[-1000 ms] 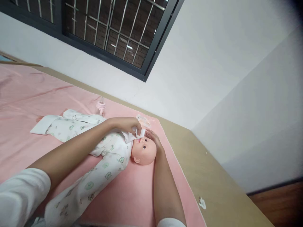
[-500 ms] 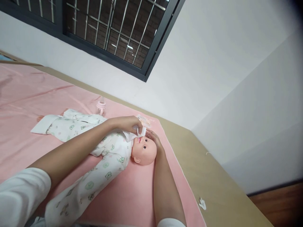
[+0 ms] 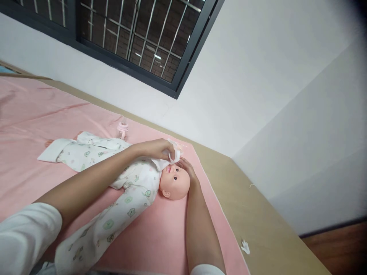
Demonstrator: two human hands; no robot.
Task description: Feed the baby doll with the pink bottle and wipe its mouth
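Pink sheet (image 3: 160, 233) — left grip (image 3: 156, 148) pinches white tissue (image 3: 160, 163) beside doll's mouth (image 3: 169, 169).

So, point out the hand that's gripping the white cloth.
The left hand, its arm crossing the doll, grips the white cloth; the right hand instead curves beside the doll's head.

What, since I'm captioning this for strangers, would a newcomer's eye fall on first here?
Probably the baby doll, lying on the pink sheet below the middle of the view. Next, the left hand holding a white cloth near its mouth, and the right hand cupped at its head. Behind, the dark, barred window stands out in the pale wall, upper left.
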